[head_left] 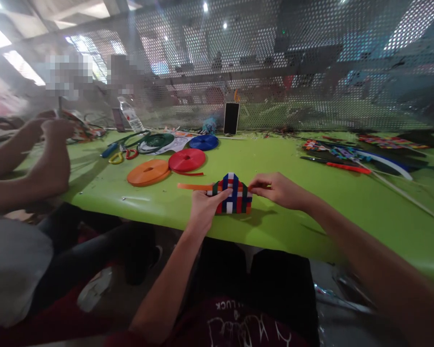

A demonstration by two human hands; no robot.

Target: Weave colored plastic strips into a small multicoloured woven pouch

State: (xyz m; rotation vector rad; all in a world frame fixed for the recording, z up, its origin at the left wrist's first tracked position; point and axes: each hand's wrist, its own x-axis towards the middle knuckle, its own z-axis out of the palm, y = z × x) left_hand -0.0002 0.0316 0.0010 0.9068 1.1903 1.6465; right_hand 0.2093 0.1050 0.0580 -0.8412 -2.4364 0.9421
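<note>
A small woven ribbon piece (234, 193) in blue, white, red, green and orange stands above the green table in front of me. My left hand (205, 206) grips its left side, with the thumb laid across the front. An orange ribbon end (191, 186) sticks out to the left past that hand. At the piece's right edge, my right hand (277, 189) has thumb and forefinger pinched together; a bit of orange shows at the fingertips. Beyond my left hand lie a red ribbon roll (188, 159), an orange ribbon roll (148, 172) and a blue ribbon roll (204, 141).
A phone (231, 118) leans against the perforated metal screen (275, 72). Scissors (123, 156) and a dark green ribbon roll (156, 142) lie back left. A red-handled cutter (348, 167) is at right, near other woven pieces. A co-worker's arms (48, 154) rest at far left.
</note>
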